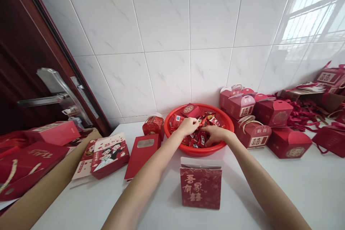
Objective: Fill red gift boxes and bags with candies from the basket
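Left hand (189, 126) and right hand (215, 135) reach among packets (202, 138) in a basket (225, 114)

Fingertips of the left hand (189, 125) overlap the wrapped packets (202, 138); what they grip, if anything, is too small to tell. The fingers of the right hand (216, 134) are partly hidden among the same packets, whose print is mostly too fine to read. Beneath both hands, the packets cover much of the floor of the red basket (199, 151). Nearer than the hands, the front of the upright box (201, 188) conceals its interior. Far left of the left hand, the carton (51, 183) and the door (16, 43) are cut off; far right of the right hand, a red box (332, 138) is cropped.
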Tool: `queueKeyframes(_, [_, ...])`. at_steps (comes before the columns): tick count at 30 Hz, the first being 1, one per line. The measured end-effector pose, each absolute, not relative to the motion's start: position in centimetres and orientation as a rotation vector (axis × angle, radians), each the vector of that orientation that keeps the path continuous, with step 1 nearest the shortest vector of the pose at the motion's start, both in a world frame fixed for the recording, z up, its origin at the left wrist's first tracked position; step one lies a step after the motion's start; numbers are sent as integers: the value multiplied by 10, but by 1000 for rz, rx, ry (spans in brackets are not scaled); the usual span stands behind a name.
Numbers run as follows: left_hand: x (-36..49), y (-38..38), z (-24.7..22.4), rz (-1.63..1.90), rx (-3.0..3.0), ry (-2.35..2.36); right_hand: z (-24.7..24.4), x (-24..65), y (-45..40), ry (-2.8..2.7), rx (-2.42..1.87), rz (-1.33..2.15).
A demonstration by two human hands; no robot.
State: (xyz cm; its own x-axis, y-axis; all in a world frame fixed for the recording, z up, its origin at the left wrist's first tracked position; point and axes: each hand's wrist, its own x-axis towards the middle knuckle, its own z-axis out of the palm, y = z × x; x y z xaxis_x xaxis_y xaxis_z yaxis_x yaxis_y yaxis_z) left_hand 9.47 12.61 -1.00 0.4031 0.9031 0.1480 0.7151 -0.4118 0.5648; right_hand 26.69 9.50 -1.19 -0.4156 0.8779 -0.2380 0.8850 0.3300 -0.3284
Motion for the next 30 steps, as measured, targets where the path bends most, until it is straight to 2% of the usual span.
queueKeyframes(5, [95, 124, -9, 585, 2281, 1345, -7, 262, 92, 2499, 1552, -523])
queueKeyframes(23, [97, 126, -7, 531, 2276, 1318, -6, 261, 95, 2546, 1413, -520])
queueKeyframes(30, [96, 126, -7, 614, 2222, 1268, -7, 261, 94, 2685, 1536, -703])
